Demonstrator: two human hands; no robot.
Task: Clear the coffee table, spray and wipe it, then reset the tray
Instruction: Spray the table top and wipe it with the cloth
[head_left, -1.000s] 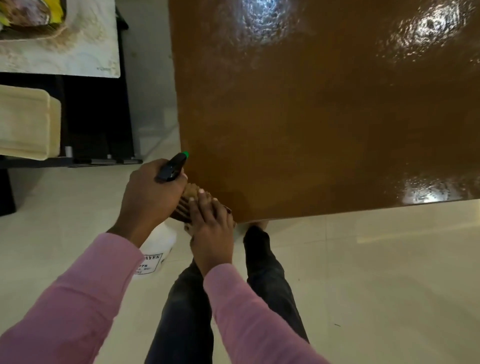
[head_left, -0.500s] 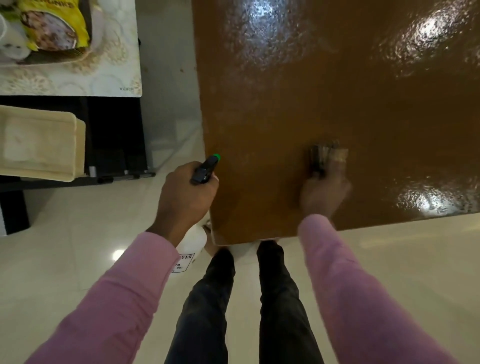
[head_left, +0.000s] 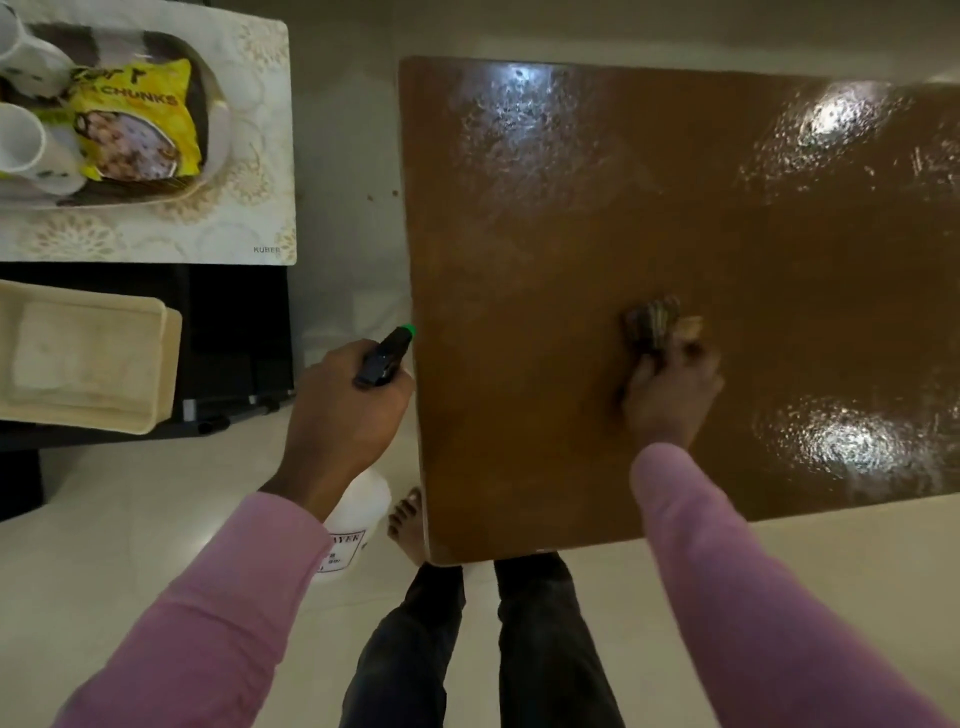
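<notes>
The brown glossy coffee table (head_left: 649, 218) fills the right half of the view, its top wet and shining. My right hand (head_left: 670, 395) presses a striped brown cloth (head_left: 652, 322) flat on the table near its middle. My left hand (head_left: 343, 410) grips a white spray bottle (head_left: 353, 525) by its black, green-tipped nozzle (head_left: 387, 356), held just off the table's left edge above the floor. The tray (head_left: 208, 150) sits at the upper left with a yellow snack packet (head_left: 140, 124) and white cups (head_left: 26, 140) in it.
The tray rests on a white patterned mat (head_left: 249, 218) on a dark side table (head_left: 228, 322). A cream plastic container (head_left: 83, 358) lies below it. My legs and a bare foot (head_left: 408, 525) stand at the coffee table's near corner on pale floor tiles.
My right hand carried the cloth from the table's near left corner out onto the tabletop, toward the middle. My left hand with the spray bottle stayed by the table's left edge.
</notes>
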